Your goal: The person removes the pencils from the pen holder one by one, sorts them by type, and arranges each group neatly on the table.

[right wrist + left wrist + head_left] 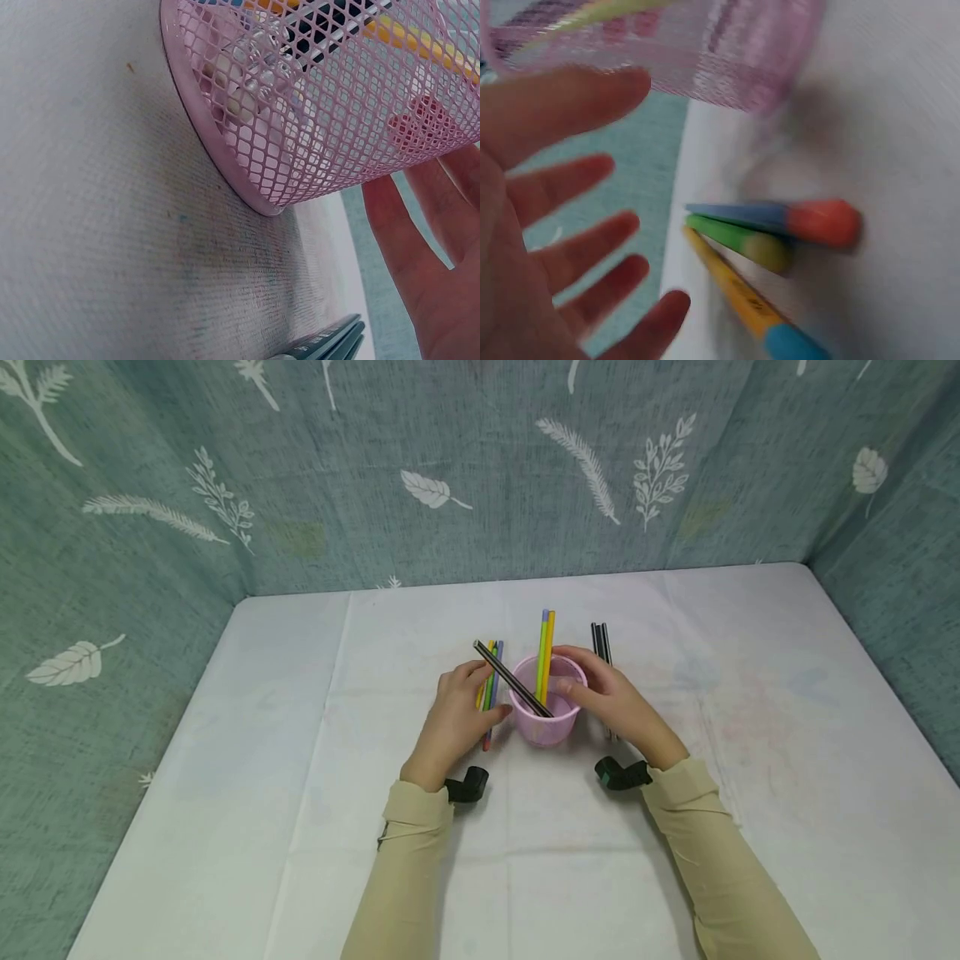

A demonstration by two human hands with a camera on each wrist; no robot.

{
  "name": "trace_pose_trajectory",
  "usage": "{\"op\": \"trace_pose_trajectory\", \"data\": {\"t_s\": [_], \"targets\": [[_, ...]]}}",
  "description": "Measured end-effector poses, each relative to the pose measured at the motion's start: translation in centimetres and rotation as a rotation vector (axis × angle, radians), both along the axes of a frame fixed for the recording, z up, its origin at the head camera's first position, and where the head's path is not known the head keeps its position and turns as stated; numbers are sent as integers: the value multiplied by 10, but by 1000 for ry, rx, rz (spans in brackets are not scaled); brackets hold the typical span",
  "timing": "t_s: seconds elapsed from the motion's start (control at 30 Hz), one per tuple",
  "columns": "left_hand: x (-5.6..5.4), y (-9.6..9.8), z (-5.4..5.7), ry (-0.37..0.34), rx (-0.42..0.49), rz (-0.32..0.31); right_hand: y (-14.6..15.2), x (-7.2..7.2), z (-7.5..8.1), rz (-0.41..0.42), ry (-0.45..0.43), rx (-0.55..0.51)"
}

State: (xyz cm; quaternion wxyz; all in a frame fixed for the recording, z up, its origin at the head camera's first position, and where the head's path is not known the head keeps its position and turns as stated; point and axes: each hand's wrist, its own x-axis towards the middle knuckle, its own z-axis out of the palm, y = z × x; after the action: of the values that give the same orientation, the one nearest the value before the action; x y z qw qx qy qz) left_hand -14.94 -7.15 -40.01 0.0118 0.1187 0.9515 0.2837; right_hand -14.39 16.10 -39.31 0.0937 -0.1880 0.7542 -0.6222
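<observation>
A pink mesh pen cup (546,731) stands mid-table. Yellow and green pens (546,652) rise from it, and black pens (510,677) lean left over its rim. My right hand (618,702) holds the cup from the right, its thumb at the rim and its fingers around the far side; the right wrist view shows fingers (405,232) against the mesh (322,142). To the left of the cup, my left hand (457,718) is spread with nothing gripped. Close by it lie a yellow pen (739,292), a green pen (731,238) and a blue pen with a red end (821,223).
Several black pens (600,639) lie right of the cup, partly behind my right hand. White cloth (225,827) covers the table. A green leaf-patterned curtain (495,468) hangs along the back and sides. Each wrist carries a black camera mount (468,785).
</observation>
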Motion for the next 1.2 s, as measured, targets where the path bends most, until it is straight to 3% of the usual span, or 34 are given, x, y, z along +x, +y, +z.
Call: {"op": "trace_pose_trajectory", "data": {"t_s": [0.13, 0.2, 0.37, 0.5, 0.83, 1.03, 1.2], "targets": [[0, 1, 9, -31, 86, -103, -3, 6, 16, -3, -20, 9], [1, 0, 12, -45, 140, -154, -3, 6, 16, -4, -27, 2], [3, 0, 13, -107, 243, -239, 2, -1, -5, -7, -10, -7], [4, 4, 11, -110, 265, -263, 2, 0, -4, -33, 8, 23], [6, 9, 10, -74, 274, -308, -6, 13, 29, -52, -14, 83], [8, 15, 9, -83, 294, -395, -5, 16, 31, -64, -9, 119], [10, 19, 8, -75, 309, -396, -4, 17, 30, -67, 2, 123]]}}
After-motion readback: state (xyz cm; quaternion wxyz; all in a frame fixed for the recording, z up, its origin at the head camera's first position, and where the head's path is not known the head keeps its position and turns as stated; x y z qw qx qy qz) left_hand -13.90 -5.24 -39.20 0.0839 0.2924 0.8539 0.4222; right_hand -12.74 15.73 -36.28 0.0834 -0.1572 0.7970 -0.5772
